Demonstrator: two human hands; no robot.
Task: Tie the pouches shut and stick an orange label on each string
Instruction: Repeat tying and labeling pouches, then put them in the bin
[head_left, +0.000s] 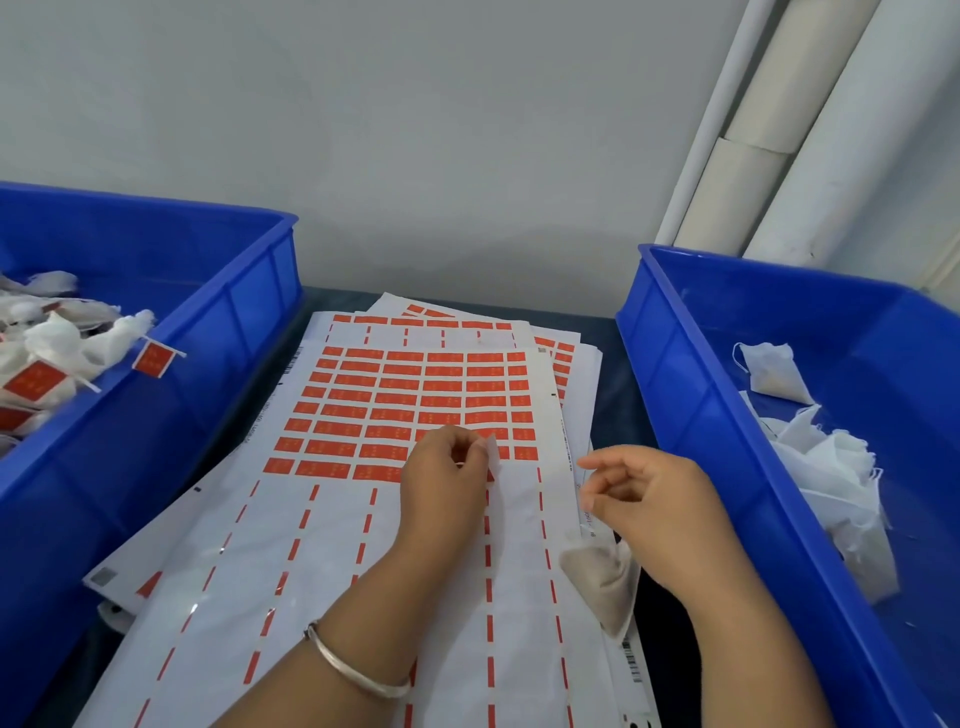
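Here, nearest us, a bangle (358, 670) circles the left wrist, and a pouch (605, 582) hangs just under the right hand (660, 509), over the right edge of the label sheets (322, 545). Our right hand's fingers curl with thumb and forefinger pinched together; the pouch's string is too thin to make out, so we cannot tell whether they grip it. Our left hand (447, 478) rests on the top sheet at the lowest row of orange labels (405, 400), its fingertips pinching a pale tab, perhaps a label being peeled. Farther off, the left bin (249, 291) holds tied pouches (57, 343) with orange labels, and the right bin (691, 332) holds plain pouches (826, 462). White pipes (779, 130) climb the wall beyond.
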